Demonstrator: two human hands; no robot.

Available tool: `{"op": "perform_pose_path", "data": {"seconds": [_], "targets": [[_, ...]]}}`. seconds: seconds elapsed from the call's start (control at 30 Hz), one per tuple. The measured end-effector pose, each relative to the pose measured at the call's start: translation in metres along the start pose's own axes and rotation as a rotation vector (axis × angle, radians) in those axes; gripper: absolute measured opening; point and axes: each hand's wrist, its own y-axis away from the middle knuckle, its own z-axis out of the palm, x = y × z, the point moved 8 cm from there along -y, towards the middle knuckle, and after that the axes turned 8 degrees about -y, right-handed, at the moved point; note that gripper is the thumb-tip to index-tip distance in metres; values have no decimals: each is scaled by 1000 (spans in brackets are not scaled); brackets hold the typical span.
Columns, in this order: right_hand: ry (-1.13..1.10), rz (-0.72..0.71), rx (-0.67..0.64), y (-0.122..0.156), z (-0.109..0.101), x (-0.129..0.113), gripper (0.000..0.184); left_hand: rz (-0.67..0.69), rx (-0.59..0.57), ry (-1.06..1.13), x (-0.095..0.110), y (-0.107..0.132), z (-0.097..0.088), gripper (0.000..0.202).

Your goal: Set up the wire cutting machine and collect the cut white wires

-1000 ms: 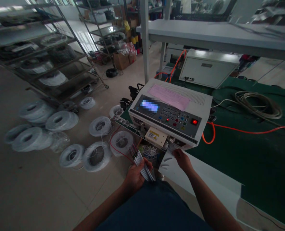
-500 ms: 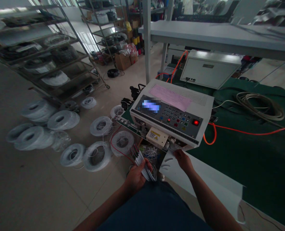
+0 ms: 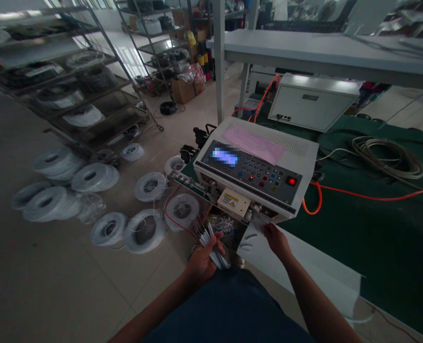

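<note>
My left hand point(image 3: 202, 262) is closed around a bundle of white-grey wires point(image 3: 215, 255). Dark, thin ends fan out above the fist, and the lower part bends back near my lap. At the outlet side of a wire-stripping machine point(image 3: 256, 166), my right hand point(image 3: 277, 240) pinches a pale wire point(image 3: 259, 219), blurred between the outlet and the fingers. A white sheet-like chute point(image 3: 304, 257) lies under that hand. The machine's display is lit, and a red button glows on its panel. Below its front edge, a box holds cut scraps point(image 3: 223, 226).
Plastic-wrapped wire coils point(image 3: 145, 231) lie on the floor to the left, beside a wheeled rack point(image 3: 100, 95). A green-topped bench point(image 3: 357, 228) carries the machine, a grey metal case point(image 3: 311, 102), a cable coil point(image 3: 386, 157) and an orange hose point(image 3: 361, 196).
My right hand has shifted slightly right, away from the outlet. The pale loop at the chute's lower right has swung up and outward. My left hand keeps its bundle, the wire ends slightly lower.
</note>
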Motion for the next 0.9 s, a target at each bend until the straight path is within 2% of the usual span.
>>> {"op": "perform_pose_path", "data": {"seconds": [0.23, 0.4, 0.53, 0.67, 0.77, 0.83, 0.9], "targets": [[-23, -5, 9, 8, -8, 18, 21, -12, -47, 44, -6, -3, 2, 15], [-51, 48, 14, 16, -18, 31, 23, -40, -33, 55, -9, -4, 0, 18], [-81, 96, 10, 35, -32, 50, 26, -62, -15, 58, -8, -4, -1, 12], [-147, 159, -7, 67, -46, 61, 30, -64, -1, 14, -6, -5, 2, 14], [-477, 201, -130, 96, -35, 39, 37, -74, -13, -20, -8, -5, 7, 13], [-720, 202, -256, 113, -17, 4, 40, -82, -32, -30, -11, -6, 12, 10], [-858, 177, -416, 125, 4, -37, 42, -90, -62, -43, -15, -7, 17, 11]]}}
